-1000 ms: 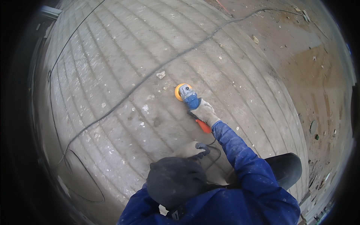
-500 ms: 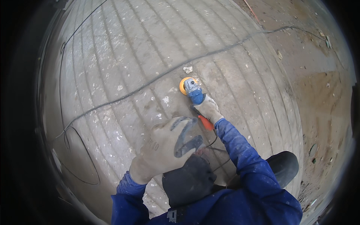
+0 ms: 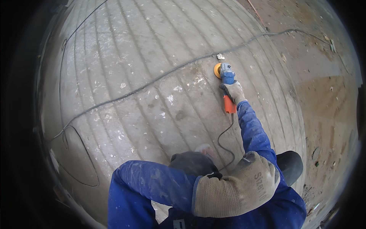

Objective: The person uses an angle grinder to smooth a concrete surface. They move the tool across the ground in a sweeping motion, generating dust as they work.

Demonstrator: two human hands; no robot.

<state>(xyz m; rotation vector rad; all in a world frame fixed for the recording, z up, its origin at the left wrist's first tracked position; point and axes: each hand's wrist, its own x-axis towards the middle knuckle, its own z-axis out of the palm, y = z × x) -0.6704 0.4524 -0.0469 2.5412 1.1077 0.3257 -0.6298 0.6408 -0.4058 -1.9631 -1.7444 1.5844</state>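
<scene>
An angle grinder [image 3: 228,78] with a blue body, grey head and orange rear end is in my right hand [image 3: 236,92], which wears a pale work glove. Its round yellow disc [image 3: 217,70] is at or just over the grooved concrete [image 3: 183,110]; contact cannot be made out. My gloved left hand [image 3: 246,183] is drawn in across my body, its back toward me, against my right upper arm. Its fingers are mostly hidden, so whether it grips the sleeve [image 3: 249,126] does not show. From the grinder a thin cord [image 3: 220,142] loops back toward my knees.
A dark cable [image 3: 152,81] crosses the slab just beyond the grinder, with looser loops [image 3: 87,152] at the left. A whitish chip [image 3: 220,57] lies near the grinder head. Brown wet ground [image 3: 328,95] borders the slab on the right. My dark-clad knees [image 3: 290,166] are close below.
My right hand has carried the grinder away from me and to the right. My left hand, earlier raised with curled fingers at the left, has swung across to my right upper arm.
</scene>
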